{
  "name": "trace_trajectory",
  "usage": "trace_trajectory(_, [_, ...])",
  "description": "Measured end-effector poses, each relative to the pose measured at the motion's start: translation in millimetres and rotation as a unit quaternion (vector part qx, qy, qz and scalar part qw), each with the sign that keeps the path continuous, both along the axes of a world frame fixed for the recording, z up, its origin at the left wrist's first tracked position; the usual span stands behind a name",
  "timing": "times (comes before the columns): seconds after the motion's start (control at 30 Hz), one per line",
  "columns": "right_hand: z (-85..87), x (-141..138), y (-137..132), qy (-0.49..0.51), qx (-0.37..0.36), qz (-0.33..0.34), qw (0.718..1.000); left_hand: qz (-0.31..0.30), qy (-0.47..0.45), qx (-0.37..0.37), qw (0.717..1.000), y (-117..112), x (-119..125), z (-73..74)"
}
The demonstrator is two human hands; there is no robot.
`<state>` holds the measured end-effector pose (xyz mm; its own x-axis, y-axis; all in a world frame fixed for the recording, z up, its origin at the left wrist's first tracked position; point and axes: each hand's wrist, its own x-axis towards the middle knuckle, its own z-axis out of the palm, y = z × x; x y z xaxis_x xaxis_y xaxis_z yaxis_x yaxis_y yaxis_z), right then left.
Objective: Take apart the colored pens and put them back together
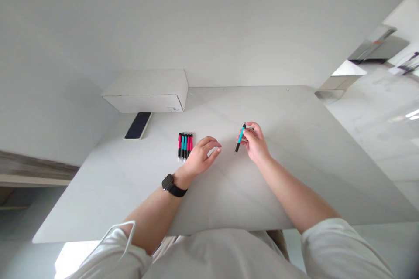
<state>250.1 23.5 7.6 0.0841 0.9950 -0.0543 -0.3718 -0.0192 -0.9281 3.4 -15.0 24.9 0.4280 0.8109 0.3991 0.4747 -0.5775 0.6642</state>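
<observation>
The right hand [257, 144] is holding a slim teal-and-black pen [241, 136] between pinched fingers, well to the right of a tight row of pink-and-black and teal-and-black pens [185, 143]. The left hand [200, 157] is curving just right of that row, thumb and fingers parted by a narrow gap. On the pale, marbled bench [288, 117], a flat, dark-screened phone [139, 125] is lying left of the row; a long white box [144, 102] is standing behind it.

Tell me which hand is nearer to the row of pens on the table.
Left. The left hand is just right of the row of pens; the right hand is farther right, holding a blue pen.
</observation>
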Motion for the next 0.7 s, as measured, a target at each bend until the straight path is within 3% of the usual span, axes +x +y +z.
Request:
trace_trajectory(0.3, [2.5, 2.6, 1.3, 0.0, -0.014, 0.022, 1.0, 0.0, 0.008, -0.004, 1.0, 2.1, -0.9, -2.0])
trace_trajectory(0.7, [-0.1, 7.2, 6.9, 0.01, -0.008, -0.006, 1.0, -0.005, 0.009, -0.004, 1.0, 2.7, -1.1, -2.7])
